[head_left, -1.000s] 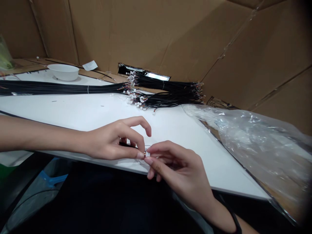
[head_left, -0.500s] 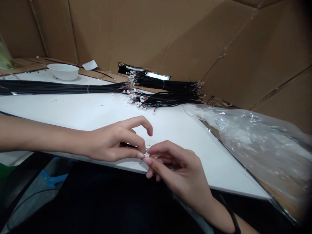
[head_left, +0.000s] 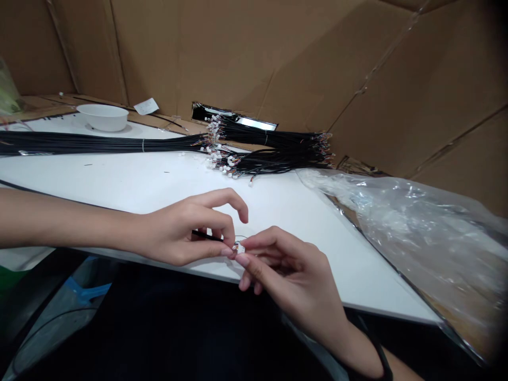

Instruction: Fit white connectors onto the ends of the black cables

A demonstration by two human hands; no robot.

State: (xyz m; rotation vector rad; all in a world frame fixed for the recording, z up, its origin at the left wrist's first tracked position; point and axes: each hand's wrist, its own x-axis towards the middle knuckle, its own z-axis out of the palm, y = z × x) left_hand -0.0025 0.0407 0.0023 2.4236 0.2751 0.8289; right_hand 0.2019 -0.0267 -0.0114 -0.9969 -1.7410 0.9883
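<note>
Over the near edge of the white board, my left hand pinches the thin coloured wires at the end of a black cable, thumb against a fingertip, its index finger raised and curled. Facing it, my right hand holds a small white connector between thumb and index finger, the other fingers curled beneath. The wires lead from the left fingertips to the connector. Whether each wire sits fully inside the connector is too small to tell.
Behind my hands lie cable bundles with white connectors, and a longer black bundle stretches left. A white bowl and a paper slip are at the back. Clear plastic bags cover the right side. Cardboard walls stand behind.
My left fingertips have drawn back slightly left from the connector, so coloured wires and more black cable now show. My right hand has barely moved.
</note>
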